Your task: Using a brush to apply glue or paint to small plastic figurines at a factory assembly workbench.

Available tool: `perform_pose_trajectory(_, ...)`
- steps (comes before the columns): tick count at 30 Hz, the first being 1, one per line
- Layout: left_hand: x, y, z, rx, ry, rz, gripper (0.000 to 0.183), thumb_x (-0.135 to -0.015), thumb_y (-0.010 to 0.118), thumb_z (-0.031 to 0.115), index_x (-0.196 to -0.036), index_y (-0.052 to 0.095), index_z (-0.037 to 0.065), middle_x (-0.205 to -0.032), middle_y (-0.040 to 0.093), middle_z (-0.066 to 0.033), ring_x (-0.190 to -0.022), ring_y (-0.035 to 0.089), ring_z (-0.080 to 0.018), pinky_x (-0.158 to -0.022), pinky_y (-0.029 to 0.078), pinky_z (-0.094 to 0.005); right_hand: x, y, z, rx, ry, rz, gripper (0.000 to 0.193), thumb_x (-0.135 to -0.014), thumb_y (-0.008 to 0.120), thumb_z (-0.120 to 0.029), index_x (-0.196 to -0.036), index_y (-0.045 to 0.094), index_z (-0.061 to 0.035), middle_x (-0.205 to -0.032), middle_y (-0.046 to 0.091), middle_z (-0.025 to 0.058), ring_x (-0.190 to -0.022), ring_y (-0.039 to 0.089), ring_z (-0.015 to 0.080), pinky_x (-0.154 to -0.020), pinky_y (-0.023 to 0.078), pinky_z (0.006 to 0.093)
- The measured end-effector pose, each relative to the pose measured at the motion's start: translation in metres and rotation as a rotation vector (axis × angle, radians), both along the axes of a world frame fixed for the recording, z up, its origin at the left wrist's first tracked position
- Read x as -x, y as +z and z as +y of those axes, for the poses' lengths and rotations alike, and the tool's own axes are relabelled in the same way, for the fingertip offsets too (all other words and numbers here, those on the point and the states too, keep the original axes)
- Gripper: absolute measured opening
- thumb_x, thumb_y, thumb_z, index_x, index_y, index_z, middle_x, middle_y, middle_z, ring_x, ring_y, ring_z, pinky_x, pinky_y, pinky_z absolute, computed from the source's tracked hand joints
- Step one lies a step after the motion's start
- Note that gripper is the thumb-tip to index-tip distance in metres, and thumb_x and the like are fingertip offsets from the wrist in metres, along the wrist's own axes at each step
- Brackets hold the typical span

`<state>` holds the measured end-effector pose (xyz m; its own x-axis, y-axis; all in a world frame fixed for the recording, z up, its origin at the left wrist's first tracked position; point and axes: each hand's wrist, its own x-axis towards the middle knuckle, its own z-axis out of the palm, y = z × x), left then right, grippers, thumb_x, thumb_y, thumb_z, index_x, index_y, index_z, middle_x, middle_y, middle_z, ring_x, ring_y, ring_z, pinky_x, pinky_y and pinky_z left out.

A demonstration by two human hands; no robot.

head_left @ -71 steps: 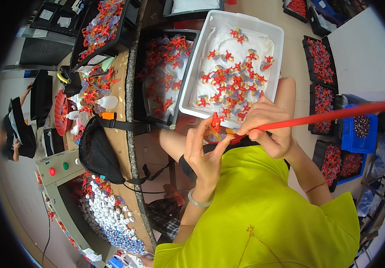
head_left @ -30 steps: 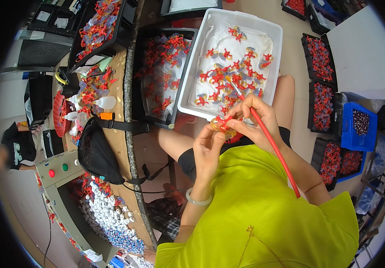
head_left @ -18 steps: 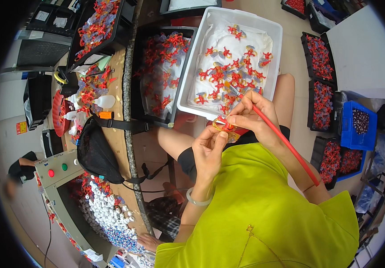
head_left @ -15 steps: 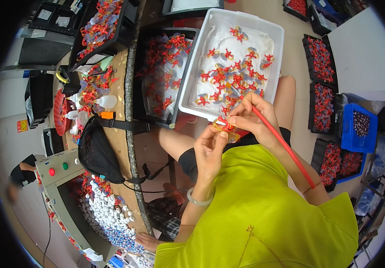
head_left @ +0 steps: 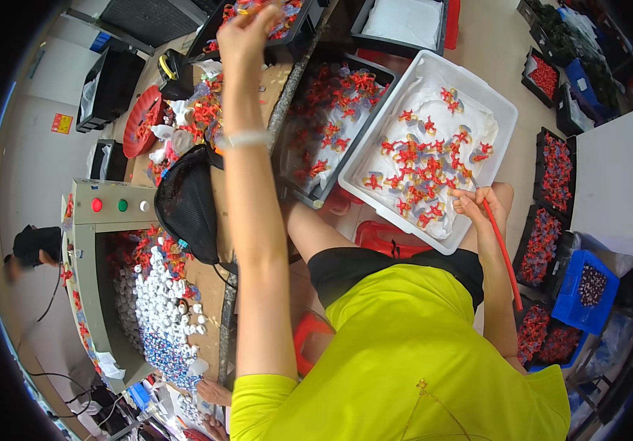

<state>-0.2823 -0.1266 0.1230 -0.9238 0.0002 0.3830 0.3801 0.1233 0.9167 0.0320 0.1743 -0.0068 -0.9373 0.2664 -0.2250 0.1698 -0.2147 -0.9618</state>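
Note:
My left hand (head_left: 246, 35) is stretched far out over a black crate (head_left: 287, 48) of small red and yellow plastic figures, at the top edge of the picture. Its fingers are pinched together by an orange-yellow bit that I cannot make out clearly. Beside the tray's right rim, my right hand (head_left: 484, 206) is closed around a thin brush with a long red handle (head_left: 505, 259). The white tray (head_left: 369, 200), lined with white sheeting, sits by my knees. Many small figures (head_left: 423, 158) in red, yellow and translucent grey lie in it.
Left of the tray stands a black crate (head_left: 321, 192) of figures. On the workbench are a black mesh bag (head_left: 186, 202), a red basket (head_left: 144, 121) and a beige machine (head_left: 85, 213) with heaped white parts. Another person's hand (head_left: 213, 392) rests at the bench. Crates (head_left: 555, 173) line the right.
My hands were together over my lap on a small figure. Now the left arm reaches up-left to the crate, while the right hand has moved right with the brush. The view has shifted.

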Motion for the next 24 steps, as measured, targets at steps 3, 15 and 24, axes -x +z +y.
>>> perform_pose_trajectory(3,0.055,-0.005,-0.04,-0.125,-0.237,-0.106,0.038,-0.088,0.062,0.01,-0.114,0.051,-0.016,-0.11,0.059,-0.0182,-0.105,0.059,-0.0201,-0.09,0.05,-0.0221,-0.005,-0.004,0.007,-0.017,-0.019,-0.011,0.019,-0.089,0.059,-0.011,-0.081,0.042,-0.0112,-0.1,0.065,0.0159,-0.083,0.06,0.0134,-0.08,0.047,0.0266)
perform_pose_trajectory(15,-0.083,-0.19,0.032,0.055,-0.071,-0.291,0.022,-0.085,0.059,0.007,-0.106,0.061,0.0,-0.092,0.066,-0.0113,-0.071,0.065,-0.0174,-0.062,0.052,-0.0283,-0.033,-0.007,0.04,-0.087,-0.245,-0.126,0.016,-0.09,0.055,-0.007,-0.082,0.043,-0.0104,-0.099,0.065,0.0159,-0.082,0.06,0.0113,-0.079,0.047,0.0245)
perform_pose_trajectory(24,-0.072,-0.342,0.005,0.919,0.073,-0.325,0.043,-0.075,0.07,0.014,-0.116,0.059,0.009,-0.102,0.059,-0.0207,-0.097,0.058,-0.0364,-0.085,0.047,-0.0414,-0.039,-0.004,0.027,-0.085,-0.254,-0.106,0.022,-0.087,0.061,-0.01,-0.076,0.041,-0.01,-0.093,0.066,0.0165,-0.079,0.059,0.0142,-0.076,0.046,0.0255)
